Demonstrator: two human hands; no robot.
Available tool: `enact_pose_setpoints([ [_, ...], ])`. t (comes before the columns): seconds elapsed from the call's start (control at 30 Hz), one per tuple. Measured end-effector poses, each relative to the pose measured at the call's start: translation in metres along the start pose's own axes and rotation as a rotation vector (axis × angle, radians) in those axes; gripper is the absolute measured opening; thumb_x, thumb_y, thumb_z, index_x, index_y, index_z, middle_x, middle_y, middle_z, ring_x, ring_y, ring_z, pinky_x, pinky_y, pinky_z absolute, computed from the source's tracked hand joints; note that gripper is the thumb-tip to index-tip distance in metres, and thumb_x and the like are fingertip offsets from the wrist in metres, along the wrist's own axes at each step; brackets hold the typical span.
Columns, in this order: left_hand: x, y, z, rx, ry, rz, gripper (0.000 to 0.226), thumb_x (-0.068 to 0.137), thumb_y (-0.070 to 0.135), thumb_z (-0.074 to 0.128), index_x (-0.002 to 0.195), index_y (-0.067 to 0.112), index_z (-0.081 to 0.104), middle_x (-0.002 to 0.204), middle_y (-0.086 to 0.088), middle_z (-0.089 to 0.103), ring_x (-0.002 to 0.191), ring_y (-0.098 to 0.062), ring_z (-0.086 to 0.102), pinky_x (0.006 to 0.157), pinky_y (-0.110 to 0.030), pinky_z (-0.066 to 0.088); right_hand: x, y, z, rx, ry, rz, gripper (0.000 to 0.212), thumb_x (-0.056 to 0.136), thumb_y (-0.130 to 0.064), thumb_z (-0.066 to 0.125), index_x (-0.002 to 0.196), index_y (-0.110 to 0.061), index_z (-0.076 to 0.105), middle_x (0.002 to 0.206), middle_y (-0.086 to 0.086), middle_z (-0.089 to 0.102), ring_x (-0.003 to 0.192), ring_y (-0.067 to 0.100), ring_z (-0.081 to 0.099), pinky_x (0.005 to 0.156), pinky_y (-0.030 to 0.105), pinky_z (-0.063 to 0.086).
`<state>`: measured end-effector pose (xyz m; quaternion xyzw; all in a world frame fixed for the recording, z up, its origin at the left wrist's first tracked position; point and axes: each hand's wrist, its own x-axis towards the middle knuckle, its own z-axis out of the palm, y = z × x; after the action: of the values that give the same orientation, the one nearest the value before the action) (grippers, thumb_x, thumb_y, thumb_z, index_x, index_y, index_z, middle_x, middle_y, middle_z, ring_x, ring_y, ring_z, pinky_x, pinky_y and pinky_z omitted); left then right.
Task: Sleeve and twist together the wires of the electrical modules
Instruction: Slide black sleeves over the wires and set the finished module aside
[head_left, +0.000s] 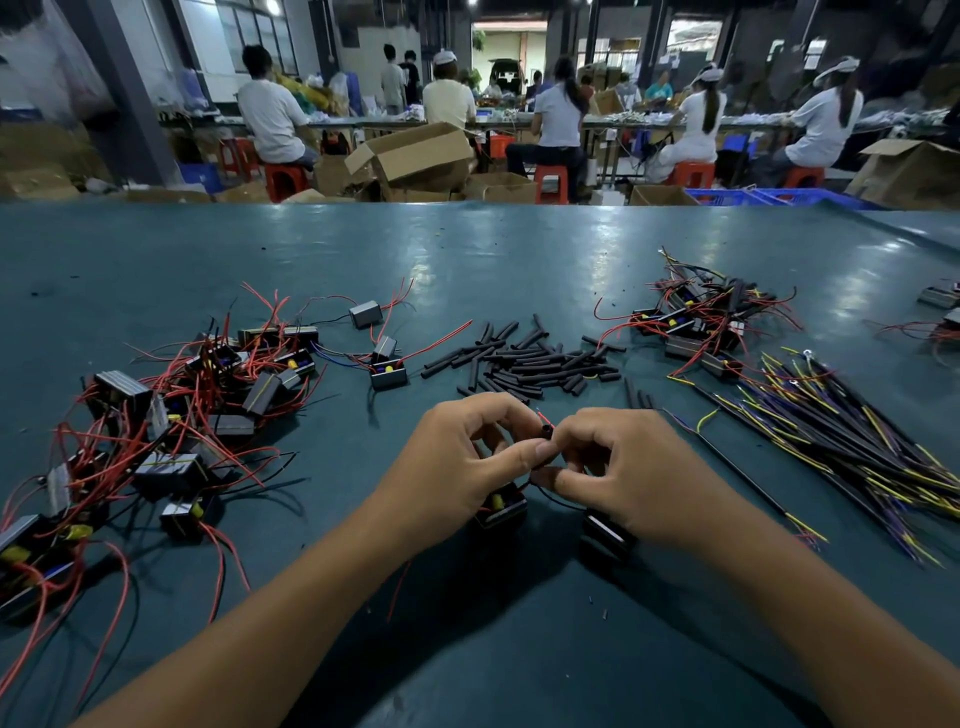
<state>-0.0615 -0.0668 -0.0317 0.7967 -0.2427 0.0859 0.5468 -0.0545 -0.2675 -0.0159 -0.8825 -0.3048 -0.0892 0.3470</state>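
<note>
both hands meet over the near middle of the green counter (519, 249). the left hand (457, 457) and right hand (613, 467) have their fingers curled, pinching a short black sleeve (546, 430) and thin red wire (543, 417) between the fingertips. two modules hang just below: one (501, 506) under the left hand, one (608, 530) under the right. loose sleeves (524, 361) lie in a heap just beyond the hands. module piles with red leads sit to the left (208, 384) and far right (696, 327); a wire bundle (852, 441) lies to the right. no writing on anything is legible.
</note>
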Motion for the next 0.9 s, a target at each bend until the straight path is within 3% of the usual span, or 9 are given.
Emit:
enact_pose_setpoints([
  [0.07,0.001,-0.001,0.0,-0.002,0.014,0.009,0.006,0.087,0.028,0.077,0.086,0.028,0.071,0.072,0.021,0.064,0.053,0.004,0.047,0.054,-0.007,0.035,0.001,0.001,-0.01,0.082,0.035,-0.006,0.011,0.084,-0.022,0.076,0.082,-0.029,0.068,0.062,-0.014,0.058,0.054,0.003,0.05,0.054,0.012,0.035],
  [0.2,0.001,0.001,0.001,0.016,0.012,0.051,0.01,0.088,0.029,0.075,0.086,0.036,0.069,0.077,0.022,0.065,0.053,0.009,0.05,0.054,-0.003,0.035,0.0,-0.004,-0.018,0.182,0.168,-0.056,0.003,0.087,-0.03,0.067,0.089,-0.03,0.069,0.074,-0.008,0.063,0.062,0.01,0.054,0.057,0.025,0.043],
  [0.33,0.0,0.002,0.002,0.02,0.001,0.058,0.002,0.09,0.026,0.074,0.09,0.026,0.072,0.08,0.015,0.068,0.051,0.008,0.05,0.052,-0.003,0.035,0.001,-0.011,-0.013,0.128,0.182,-0.119,0.004,0.086,-0.022,0.069,0.085,-0.025,0.07,0.075,-0.015,0.061,0.068,0.006,0.057,0.061,0.013,0.038],
  [0.53,-0.001,0.005,0.003,0.038,-0.008,0.06,0.009,0.089,0.026,0.075,0.093,0.017,0.073,0.078,0.013,0.068,0.049,0.006,0.047,0.05,-0.004,0.031,0.001,-0.015,-0.017,0.102,0.192,-0.137,0.016,0.086,-0.007,0.074,0.08,-0.021,0.069,0.073,-0.013,0.06,0.067,0.007,0.056,0.06,0.013,0.038],
  [0.9,-0.002,0.0,0.009,0.093,-0.103,-0.013,0.007,0.09,0.035,0.072,0.09,0.03,0.067,0.079,0.017,0.066,0.05,-0.002,0.042,0.05,-0.016,0.037,-0.001,-0.017,-0.018,0.105,0.234,-0.116,0.01,0.088,-0.016,0.064,0.079,-0.019,0.063,0.069,-0.013,0.057,0.064,0.005,0.053,0.058,0.012,0.036],
])
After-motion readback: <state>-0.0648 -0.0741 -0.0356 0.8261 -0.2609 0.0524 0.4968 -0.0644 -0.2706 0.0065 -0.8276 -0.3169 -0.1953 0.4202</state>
